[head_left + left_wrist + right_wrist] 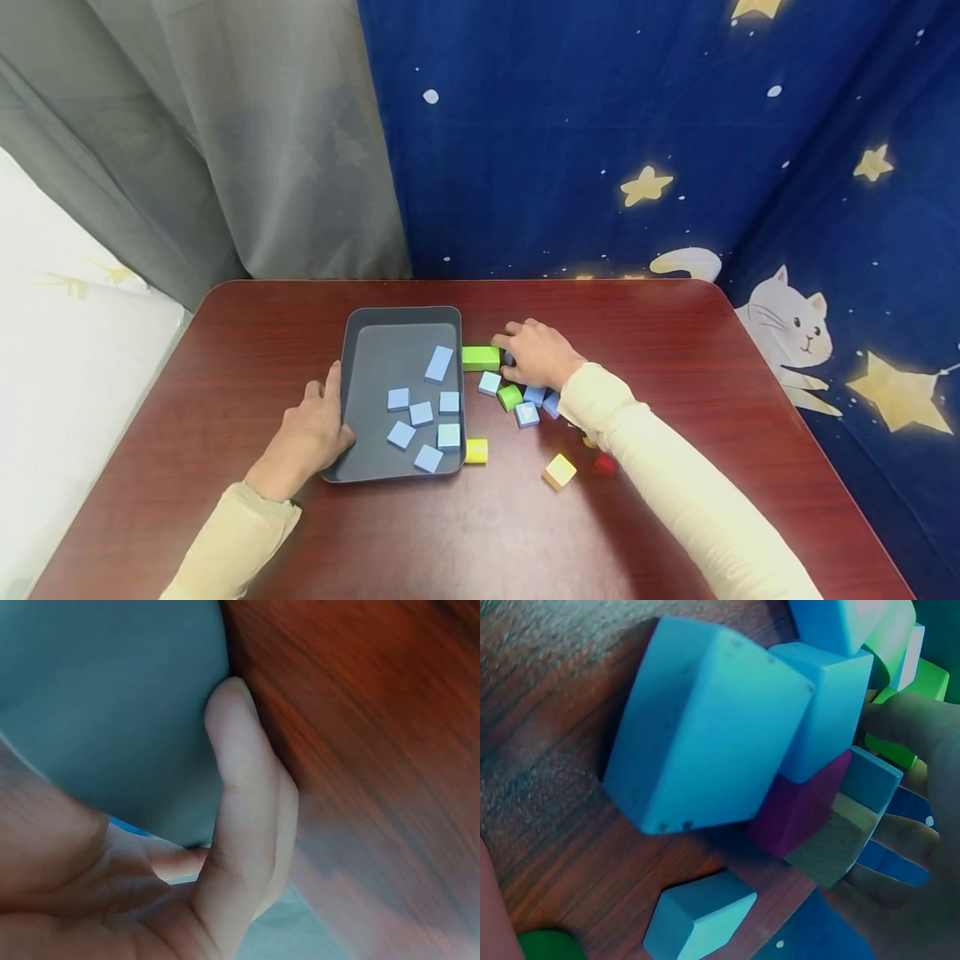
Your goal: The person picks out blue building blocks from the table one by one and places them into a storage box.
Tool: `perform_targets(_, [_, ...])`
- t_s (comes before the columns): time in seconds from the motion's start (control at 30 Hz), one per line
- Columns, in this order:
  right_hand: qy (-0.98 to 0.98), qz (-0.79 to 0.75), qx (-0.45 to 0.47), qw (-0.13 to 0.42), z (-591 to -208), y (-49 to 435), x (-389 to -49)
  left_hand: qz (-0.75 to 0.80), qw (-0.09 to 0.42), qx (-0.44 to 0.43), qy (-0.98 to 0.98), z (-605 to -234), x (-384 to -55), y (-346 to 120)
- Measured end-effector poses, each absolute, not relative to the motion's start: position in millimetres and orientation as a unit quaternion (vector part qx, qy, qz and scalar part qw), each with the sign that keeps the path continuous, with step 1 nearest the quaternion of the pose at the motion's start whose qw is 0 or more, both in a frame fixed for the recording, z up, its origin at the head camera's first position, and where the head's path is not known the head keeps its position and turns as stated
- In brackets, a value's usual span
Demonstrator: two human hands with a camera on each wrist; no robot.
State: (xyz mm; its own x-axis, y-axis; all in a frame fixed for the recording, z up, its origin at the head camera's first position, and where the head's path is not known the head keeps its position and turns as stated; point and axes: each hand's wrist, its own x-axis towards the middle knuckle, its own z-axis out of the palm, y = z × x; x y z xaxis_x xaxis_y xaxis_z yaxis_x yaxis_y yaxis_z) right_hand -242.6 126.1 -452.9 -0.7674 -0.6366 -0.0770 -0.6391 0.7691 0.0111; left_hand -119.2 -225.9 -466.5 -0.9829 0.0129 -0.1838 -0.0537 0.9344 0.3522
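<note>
My left hand [309, 429] holds the left side of a dark grey tray [363, 333], its thumb at the rim and fingers along the outer wall. In the left wrist view a finger [244, 772] presses against the tray wall [135, 712]. Several blue blocks [401, 434] lie inside the tray. My right hand [542, 354] is bent down over a group of blocks right of the tray. In the right wrist view, its fingers [900, 836] lie close behind a teal and olive block [836, 840]; whether they grip it is hidden.
A green block [481, 359] and a yellow cylinder [476, 451] lie beside the tray's right wall. Nearer the front are a yellow-orange cube [559, 472] and a red block [605, 464], partly under the right sleeve. Curtains [525, 167] hang behind the wooden table [420, 542].
</note>
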Motion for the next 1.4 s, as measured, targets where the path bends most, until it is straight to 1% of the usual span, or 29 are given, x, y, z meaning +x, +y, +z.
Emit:
perform_targets(0.07, [0.942, 0.020, -0.332, 0.043, -453, 126, -243, 0.183, 0.100, -0.009, 0.978, -461, -117, -223])
perform_targets(0.4, [0.943, 0.017, -0.323, 0.076, -450, 125, -245, 0.183, 0.100, -0.008, 0.978, -457, -118, -222])
perform_targets(0.93, [0.949, 0.023, -0.306, 0.069, -451, 128, -244, 0.191, 0.106, -0.009, 0.976, -460, -115, -221])
perform_targets(1.07, [0.948, 0.026, -0.315, 0.042, -451, 132, -246, 0.192, 0.109, -0.008, 0.975, -460, -115, -221])
perform_targets(1.27, [0.939, 0.046, -0.340, -0.030, -451, 136, -249, 0.188, 0.105, -0.008, 0.976, -458, -115, -220])
perform_targets(1.4, [0.938, 0.039, -0.340, -0.045, -449, 136, -248, 0.183, 0.102, -0.007, 0.978, -459, -116, -220])
